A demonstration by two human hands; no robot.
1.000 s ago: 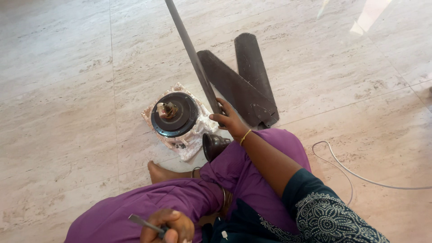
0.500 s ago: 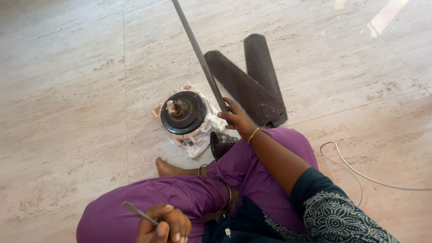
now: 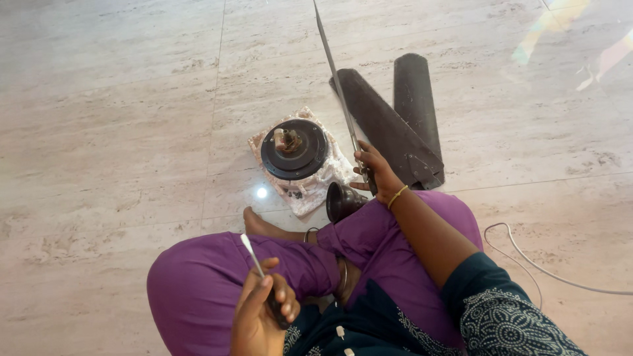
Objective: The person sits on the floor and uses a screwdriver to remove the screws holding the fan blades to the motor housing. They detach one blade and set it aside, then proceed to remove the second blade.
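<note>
I sit cross-legged on a marble floor. My right hand (image 3: 374, 171) grips the lower end of a long grey fan blade (image 3: 335, 79) that rises edge-on toward the top of the view. My left hand (image 3: 260, 310) holds a screwdriver (image 3: 254, 258) over my purple-clad knee, shaft pointing up and left. A round black fan motor (image 3: 294, 149) with exposed wiring at its hub lies on a white patterned cloth (image 3: 310, 192) just left of my right hand. A dark bell-shaped fan cup (image 3: 341, 201) lies on its side between the cloth and my knee.
Two dark brown fan blades (image 3: 399, 122) lie crossed on the floor behind my right hand. A white cable (image 3: 527, 260) curls over the tiles at the right. My bare foot (image 3: 260, 225) rests near the cloth.
The held blade has turned edge-on and looks thinner. My left hand has risen with the screwdriver, tip now up. The view has shifted, so everything sits further right.
</note>
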